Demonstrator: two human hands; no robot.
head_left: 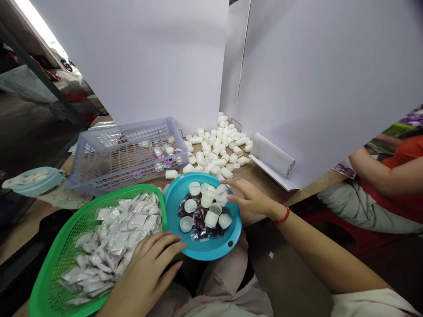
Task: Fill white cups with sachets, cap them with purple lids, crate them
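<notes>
My left hand [153, 266] reaches over the near right rim of the green basket [42, 259], fingers spread, holding nothing. Several small white sachets [117, 242] fill that basket. At the right side of the blue basin [198, 253], my right hand [247, 196] has its fingers outstretched and apart. Its fingertips are close to a white plastic cup [221, 195]; whether they touch is unclear. Several more white cups [211, 219] lie in the basin at various tilts, on top of small dark purple packets [199, 218]. A red band circles my right wrist.
Behind the basin, many white plastic cups [214, 149] are heaped on the table. A pale lilac crate [109, 185] with purple-and-white items stands back left, beside a light blue container [36, 182]. A spiral-bound pad [274, 163] leans right, under tall white panels [155, 66]. Another person's arm [380, 167] is at right.
</notes>
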